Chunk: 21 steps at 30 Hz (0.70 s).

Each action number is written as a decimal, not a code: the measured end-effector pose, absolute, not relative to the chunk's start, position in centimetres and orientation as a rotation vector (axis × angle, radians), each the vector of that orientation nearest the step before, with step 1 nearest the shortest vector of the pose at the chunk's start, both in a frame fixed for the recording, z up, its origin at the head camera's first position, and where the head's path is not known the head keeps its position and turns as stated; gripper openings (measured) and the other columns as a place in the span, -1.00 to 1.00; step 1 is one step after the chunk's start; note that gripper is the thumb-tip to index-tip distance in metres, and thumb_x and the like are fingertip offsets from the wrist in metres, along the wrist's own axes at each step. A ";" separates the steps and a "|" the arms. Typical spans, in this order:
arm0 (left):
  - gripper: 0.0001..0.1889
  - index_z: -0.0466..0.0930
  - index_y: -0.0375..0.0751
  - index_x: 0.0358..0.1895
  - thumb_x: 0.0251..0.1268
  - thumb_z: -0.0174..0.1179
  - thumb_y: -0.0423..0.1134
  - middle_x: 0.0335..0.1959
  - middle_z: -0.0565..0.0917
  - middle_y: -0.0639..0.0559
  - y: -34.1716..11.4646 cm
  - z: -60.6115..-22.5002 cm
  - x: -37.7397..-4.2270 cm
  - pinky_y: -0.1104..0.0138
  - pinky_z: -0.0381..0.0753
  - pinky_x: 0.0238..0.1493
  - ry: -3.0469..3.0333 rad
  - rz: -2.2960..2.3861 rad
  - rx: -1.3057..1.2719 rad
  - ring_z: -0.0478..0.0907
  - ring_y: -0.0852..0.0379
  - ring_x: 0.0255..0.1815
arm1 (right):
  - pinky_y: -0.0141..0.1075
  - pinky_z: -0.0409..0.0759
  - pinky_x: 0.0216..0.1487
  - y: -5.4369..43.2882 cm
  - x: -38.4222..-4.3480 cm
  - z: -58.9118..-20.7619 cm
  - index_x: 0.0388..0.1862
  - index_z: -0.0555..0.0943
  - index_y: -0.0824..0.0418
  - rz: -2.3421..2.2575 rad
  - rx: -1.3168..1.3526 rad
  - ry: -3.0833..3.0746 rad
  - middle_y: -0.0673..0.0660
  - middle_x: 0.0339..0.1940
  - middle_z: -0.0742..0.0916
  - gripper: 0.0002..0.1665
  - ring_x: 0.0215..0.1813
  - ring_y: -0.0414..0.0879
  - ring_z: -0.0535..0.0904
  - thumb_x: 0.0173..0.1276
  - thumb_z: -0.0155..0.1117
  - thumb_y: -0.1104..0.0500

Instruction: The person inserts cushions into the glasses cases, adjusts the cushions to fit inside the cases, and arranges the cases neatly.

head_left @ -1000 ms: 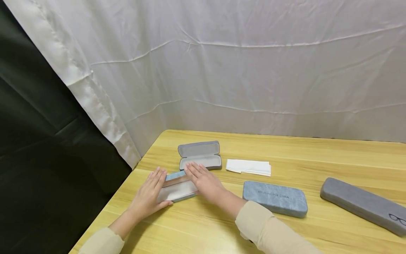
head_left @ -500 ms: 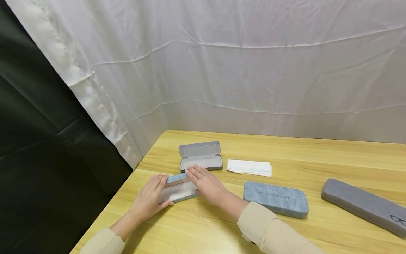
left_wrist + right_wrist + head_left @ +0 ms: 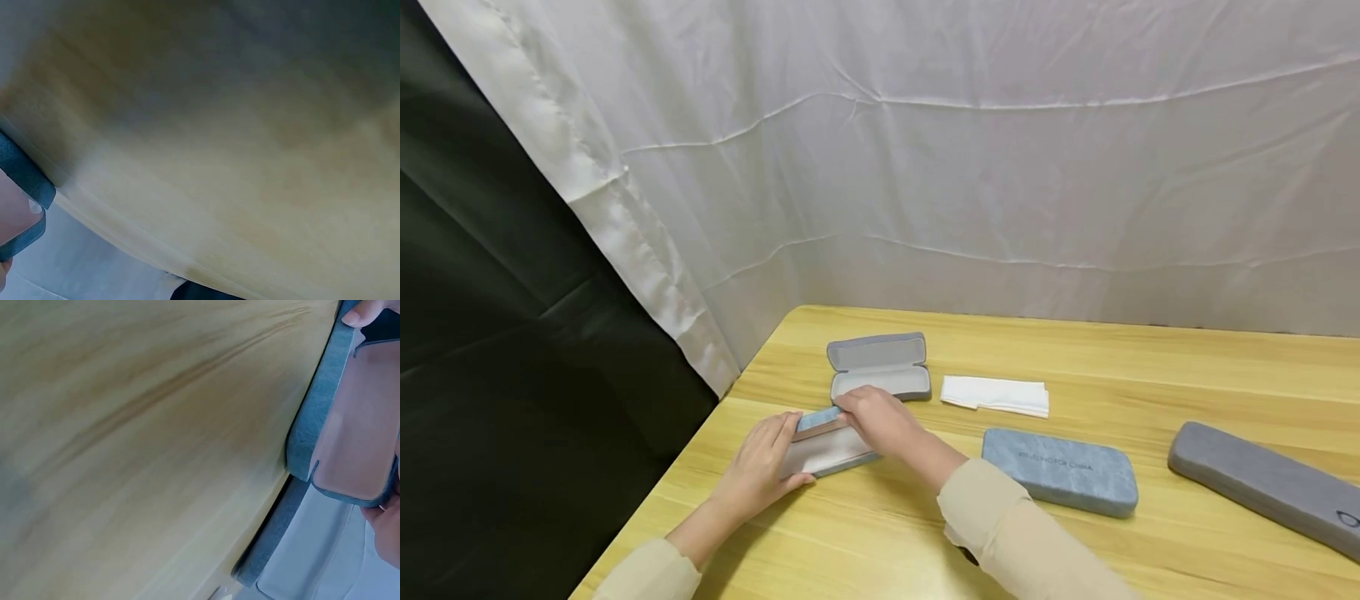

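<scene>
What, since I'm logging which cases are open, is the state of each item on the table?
Held blue case: open, lid raised.
Small grey case: open, lid standing up at the back.
White cloth: folded, lying flat.
Lettered blue case: closed.
Long grey case: closed, running out of the frame.

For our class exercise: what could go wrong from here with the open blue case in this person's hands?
The open, mottled blue, oblong hinged case might snap shut and pinch the left hand, whose thumb rests on its front edge. The right hand, gripping the lid, might nudge the open, grey, pale-lined oblong case close behind it.
</scene>
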<state>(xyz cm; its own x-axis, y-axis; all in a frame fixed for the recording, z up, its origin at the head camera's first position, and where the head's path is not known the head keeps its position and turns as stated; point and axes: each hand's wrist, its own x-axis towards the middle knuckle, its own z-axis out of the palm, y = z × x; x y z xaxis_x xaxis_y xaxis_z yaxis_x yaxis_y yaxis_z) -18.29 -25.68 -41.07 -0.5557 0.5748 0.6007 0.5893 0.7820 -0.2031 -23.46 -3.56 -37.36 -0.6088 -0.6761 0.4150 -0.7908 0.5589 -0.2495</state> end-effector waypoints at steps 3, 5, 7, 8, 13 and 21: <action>-0.04 0.35 -0.45 0.12 -0.43 0.52 0.07 -0.08 0.55 -0.19 -25.6 -41.0 -18.3 0.11 0.51 0.06 -2.303 -0.027 -0.858 0.51 -0.09 -0.04 | -0.23 0.59 0.07 -3.7 -23.6 -37.4 -0.02 0.61 0.29 0.687 1.203 -2.535 0.13 -0.09 0.73 -0.71 0.01 0.00 0.63 0.33 0.14 0.22; -0.04 0.36 -0.45 0.11 -0.43 0.52 0.08 -0.08 0.55 -0.19 -25.6 -41.0 -18.3 0.11 0.52 0.06 -2.308 -0.020 -0.856 0.52 -0.09 -0.05 | -0.23 0.59 0.07 -3.7 -23.6 -37.5 -0.03 0.62 0.30 0.737 1.190 -2.537 0.14 -0.09 0.73 -0.71 0.02 0.01 0.64 0.31 0.15 0.22; -0.03 0.36 -0.45 0.12 -0.43 0.52 0.09 -0.09 0.55 -0.19 -25.6 -41.0 -18.3 0.11 0.52 0.06 -2.313 -0.009 -0.851 0.52 -0.09 -0.05 | -0.22 0.59 0.07 -3.8 -23.5 -37.5 -0.03 0.63 0.32 0.783 1.179 -2.540 0.16 -0.08 0.73 -0.70 0.02 0.02 0.64 0.30 0.17 0.23; -0.03 0.36 -0.45 0.12 -0.43 0.52 0.09 -0.09 0.55 -0.20 -25.6 -41.0 -18.3 0.11 0.52 0.06 -2.315 -0.005 -0.849 0.52 -0.09 -0.05 | -0.22 0.60 0.07 -3.8 -23.5 -37.5 -0.03 0.63 0.32 0.797 1.173 -2.545 0.16 -0.09 0.73 -0.69 0.02 0.02 0.64 0.29 0.17 0.22; -0.03 0.36 -0.44 0.12 -0.43 0.53 0.09 -0.09 0.55 -0.19 -25.6 -41.1 -18.3 0.11 0.53 0.04 -2.315 0.009 -0.848 0.52 -0.09 -0.06 | -0.24 0.63 -0.01 -3.8 -23.4 -37.5 -0.07 0.66 0.29 0.841 1.145 -2.571 0.15 -0.13 0.75 -0.71 -0.03 -0.01 0.66 0.26 0.20 0.22; -0.05 0.36 -0.42 0.11 -0.42 0.52 0.09 -0.09 0.55 -0.19 -25.5 -40.9 -18.2 0.12 0.54 0.03 -2.309 0.011 -0.852 0.52 -0.08 -0.07 | -0.48 0.53 -0.38 -3.7 -23.4 -37.3 -0.33 0.68 0.21 0.782 1.174 -2.557 0.05 -0.40 0.76 -0.82 -0.40 -0.21 0.59 0.24 0.20 0.14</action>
<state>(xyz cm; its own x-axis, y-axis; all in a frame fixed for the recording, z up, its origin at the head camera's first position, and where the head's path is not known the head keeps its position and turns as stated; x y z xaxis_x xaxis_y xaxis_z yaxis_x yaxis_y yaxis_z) -18.15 -25.48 -40.94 -0.5642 0.5800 0.5877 0.5743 0.7870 -0.2254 -23.39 -3.74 -37.35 -0.6565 -0.6365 0.4048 -0.7540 0.5392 -0.3751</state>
